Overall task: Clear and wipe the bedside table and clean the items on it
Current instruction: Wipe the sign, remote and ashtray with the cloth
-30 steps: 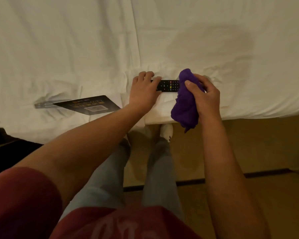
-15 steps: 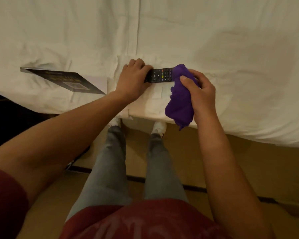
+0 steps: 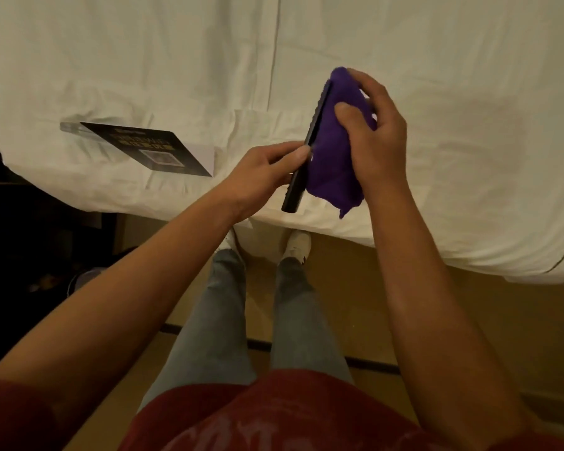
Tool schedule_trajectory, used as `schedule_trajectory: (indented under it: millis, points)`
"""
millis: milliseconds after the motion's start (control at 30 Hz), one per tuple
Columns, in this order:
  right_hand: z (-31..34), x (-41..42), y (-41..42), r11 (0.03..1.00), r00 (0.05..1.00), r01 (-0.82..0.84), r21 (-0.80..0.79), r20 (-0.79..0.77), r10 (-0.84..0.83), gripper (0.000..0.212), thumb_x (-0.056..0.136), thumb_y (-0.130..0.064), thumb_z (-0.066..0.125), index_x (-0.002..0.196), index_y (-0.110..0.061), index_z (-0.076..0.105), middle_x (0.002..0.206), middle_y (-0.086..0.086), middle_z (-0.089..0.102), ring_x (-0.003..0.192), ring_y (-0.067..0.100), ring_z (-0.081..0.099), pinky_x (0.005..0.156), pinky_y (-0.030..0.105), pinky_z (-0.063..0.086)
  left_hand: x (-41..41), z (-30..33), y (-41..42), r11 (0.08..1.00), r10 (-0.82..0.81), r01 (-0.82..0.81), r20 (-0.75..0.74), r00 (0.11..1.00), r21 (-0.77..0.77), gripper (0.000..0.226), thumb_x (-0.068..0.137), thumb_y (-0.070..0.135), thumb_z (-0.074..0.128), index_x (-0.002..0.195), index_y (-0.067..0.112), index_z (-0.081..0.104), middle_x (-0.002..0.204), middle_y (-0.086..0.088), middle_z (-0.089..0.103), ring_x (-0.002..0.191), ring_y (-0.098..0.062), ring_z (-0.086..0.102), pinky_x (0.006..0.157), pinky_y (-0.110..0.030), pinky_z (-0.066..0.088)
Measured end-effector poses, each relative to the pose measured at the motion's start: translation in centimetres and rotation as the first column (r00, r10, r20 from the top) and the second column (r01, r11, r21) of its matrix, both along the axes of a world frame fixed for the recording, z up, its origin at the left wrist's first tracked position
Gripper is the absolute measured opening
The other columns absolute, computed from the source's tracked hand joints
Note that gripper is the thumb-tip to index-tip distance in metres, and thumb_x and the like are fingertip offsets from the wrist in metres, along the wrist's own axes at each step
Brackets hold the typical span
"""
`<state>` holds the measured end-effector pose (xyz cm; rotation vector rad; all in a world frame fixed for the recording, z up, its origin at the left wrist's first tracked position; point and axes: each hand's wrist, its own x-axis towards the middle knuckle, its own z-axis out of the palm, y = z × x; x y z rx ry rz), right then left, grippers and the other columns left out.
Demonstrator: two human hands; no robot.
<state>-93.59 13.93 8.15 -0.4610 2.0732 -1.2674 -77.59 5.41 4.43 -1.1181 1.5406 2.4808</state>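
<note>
left hand [image 3: 261, 174] gripping remote [image 3: 302, 164], right hand [image 3: 375, 138] seemingly pressing purple cloth [image 3: 334, 157]

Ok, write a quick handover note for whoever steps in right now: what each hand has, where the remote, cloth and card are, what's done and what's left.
Left hand: shut on the lower part of the black remote, holding it on edge above the bed.
Right hand: shut on the purple cloth, pressing it against the remote's far face.
Dark card: flat on the sheet, to the left of the hands, untouched.
Done: items are off the bedside table; the remote wipe is under way.
Left: finish the remote, wipe the card. The bedside table is not clearly in view, so its state cannot be told.
</note>
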Motion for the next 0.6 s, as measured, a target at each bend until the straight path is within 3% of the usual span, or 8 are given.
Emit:
schedule_trajectory:
  millis: [167,267,333,467,533,600]
  points:
    - [0.4,4.0,0.0,0.975,0.941,-0.191,0.116,-0.26,0.215,0.042,0.098,-0.03,0.065,0.139,-0.024,0.061,0.121,0.0,0.06,0.102,0.007,0.06,0.083,0.015,0.053,-0.1,0.3,-0.7,0.932,0.262,-0.233,-0.071,0.962,0.278,0.034,0.107,0.032,0.05,0.12,0.008,0.071,0.118,-0.011,0.073,0.114,-0.022,0.067,0.1,-0.034,0.053]
    - [0.4,6.3,1.5,0.95,0.921,-0.248,0.19,-0.257,0.292,0.046,0.097,-0.033,0.065,0.142,-0.025,0.059,0.118,-0.003,0.058,0.098,0.004,0.056,0.077,0.007,0.046,0.3,0.0,-0.9,0.862,0.368,-0.333,-0.02,0.93,0.382,0.035,0.106,0.034,0.052,0.113,0.009,0.075,0.106,-0.008,0.074,0.103,-0.019,0.068,0.098,-0.035,0.054]
    - [0.5,7.7,2.6,0.939,0.918,-0.273,0.21,-0.235,0.32,0.047,0.096,-0.034,0.066,0.142,-0.027,0.059,0.115,-0.004,0.057,0.096,0.002,0.055,0.076,0.004,0.043,0.2,0.1,-0.6,0.788,0.423,-0.386,0.034,0.906,0.479,0.038,0.106,0.037,0.051,0.118,0.006,0.069,0.099,-0.007,0.069,0.093,-0.016,0.066,0.092,-0.032,0.054]
    - [1.0,9.2,4.0,0.9,0.896,-0.39,0.196,-0.146,0.42,0.041,0.093,-0.032,0.069,0.134,-0.031,0.065,0.111,-0.006,0.058,0.095,0.005,0.058,0.083,0.021,0.054,-0.5,0.6,-0.1,0.664,0.502,-0.458,0.102,0.859,0.591,0.041,0.107,0.04,0.045,0.126,0.006,0.056,0.091,-0.005,0.059,0.084,-0.013,0.055,0.087,-0.028,0.047]
    - [1.2,8.0,4.1,0.938,0.935,-0.316,0.145,-0.119,0.334,0.037,0.09,-0.032,0.072,0.127,-0.034,0.068,0.111,-0.009,0.063,0.097,0.001,0.061,0.082,0.021,0.055,-0.8,0.8,-0.1,0.635,0.51,-0.469,0.123,0.851,0.614,0.042,0.107,0.039,0.044,0.13,0.006,0.053,0.094,-0.006,0.059,0.088,-0.015,0.055,0.091,-0.029,0.048]
    - [1.3,5.7,3.5,0.984,0.976,-0.149,0.101,-0.143,0.162,0.037,0.091,-0.034,0.071,0.127,-0.034,0.066,0.113,-0.012,0.063,0.101,-0.006,0.061,0.079,0.013,0.054,-0.9,1.0,-0.1,0.629,0.511,-0.468,0.125,0.851,0.62,0.042,0.107,0.039,0.044,0.131,0.006,0.056,0.112,-0.013,0.061,0.106,-0.022,0.058,0.11,-0.036,0.045]
